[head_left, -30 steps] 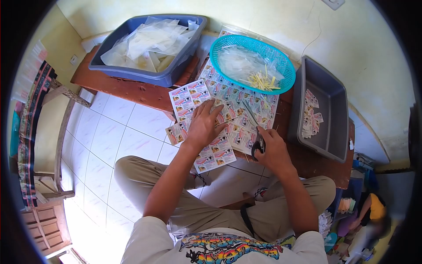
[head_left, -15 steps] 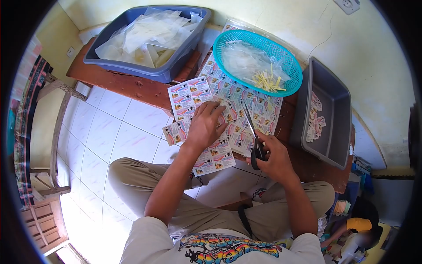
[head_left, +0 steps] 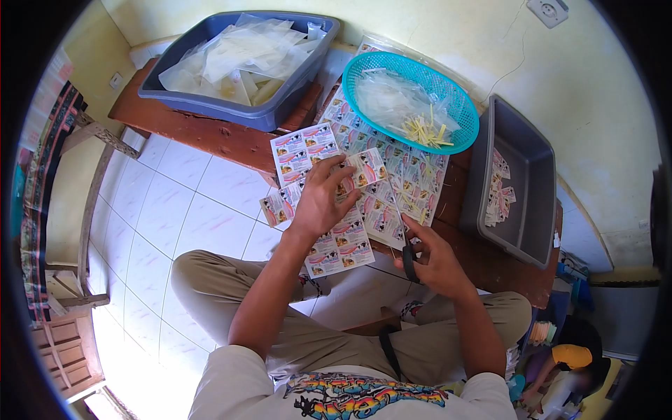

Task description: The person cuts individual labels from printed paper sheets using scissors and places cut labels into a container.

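Observation:
My left hand (head_left: 318, 199) grips a strip of printed labels (head_left: 367, 168) between thumb and fingers, with part of the strip hidden beneath the hand. Under it lies a larger sheet of the same labels (head_left: 339, 253), which reaches over the bench's front edge. Black-handled scissors (head_left: 410, 260) are in my right hand (head_left: 439, 262), fingers curled around the handles. Their thin blades point away from me, just right of the strip's end and apart from it. How far the blades are spread is hard to make out.
On the wooden bench (head_left: 203, 140) stand a blue tub (head_left: 269, 117) of clear plastic bags, a turquoise basket (head_left: 467, 133) with bags and yellow strips, and a grey tub (head_left: 535, 178) holding cut labels. Another person (head_left: 570, 357) sits at the lower right.
My left hand has raised and turned the strip's right end slightly, showing more of its face. The scissors have turned in my right hand, so their blades look thinner.

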Tool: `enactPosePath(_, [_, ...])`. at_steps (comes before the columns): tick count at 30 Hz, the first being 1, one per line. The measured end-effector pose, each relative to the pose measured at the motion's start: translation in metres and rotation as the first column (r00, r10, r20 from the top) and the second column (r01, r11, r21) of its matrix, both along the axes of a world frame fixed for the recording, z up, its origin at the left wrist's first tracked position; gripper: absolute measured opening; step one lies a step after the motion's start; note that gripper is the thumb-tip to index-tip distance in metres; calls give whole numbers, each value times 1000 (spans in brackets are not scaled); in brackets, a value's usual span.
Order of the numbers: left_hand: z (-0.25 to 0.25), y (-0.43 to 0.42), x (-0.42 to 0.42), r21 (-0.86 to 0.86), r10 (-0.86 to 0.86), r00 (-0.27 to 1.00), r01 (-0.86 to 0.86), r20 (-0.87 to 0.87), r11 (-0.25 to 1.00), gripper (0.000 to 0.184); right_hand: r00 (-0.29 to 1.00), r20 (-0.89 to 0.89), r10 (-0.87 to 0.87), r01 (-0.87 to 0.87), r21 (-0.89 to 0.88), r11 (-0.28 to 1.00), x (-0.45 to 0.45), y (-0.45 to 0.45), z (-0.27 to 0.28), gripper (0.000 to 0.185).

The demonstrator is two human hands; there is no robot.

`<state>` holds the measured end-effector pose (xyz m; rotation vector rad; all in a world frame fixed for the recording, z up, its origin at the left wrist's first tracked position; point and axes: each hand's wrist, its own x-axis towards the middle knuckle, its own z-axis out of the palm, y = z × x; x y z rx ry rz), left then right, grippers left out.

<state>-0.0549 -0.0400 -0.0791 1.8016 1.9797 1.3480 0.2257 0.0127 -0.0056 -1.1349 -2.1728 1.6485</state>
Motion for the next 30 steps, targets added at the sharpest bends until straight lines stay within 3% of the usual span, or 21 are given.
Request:
enactPosePath(9, [3, -2, 4, 48, -6, 1000, 8, -24, 999, 46, 1000, 25, -5, 6, -48, 999, -3, -4, 1, 87])
enactPosePath(14, [3, 0, 4, 89, -6, 999, 4, 31, 996, 43, 994, -32, -106, 103, -89, 991, -3, -5, -5, 87])
enactPosePath(21, [3, 0, 6, 89, 10, 999, -13, 30, 996, 41, 995, -35, -99, 97, -49, 994, -4, -7, -2, 86])
enactPosePath(30, [1, -1, 8, 77, 0, 1000, -1, 23, 997, 42, 995, -47, -91, 84, -140, 987, -7, -7, 0, 84])
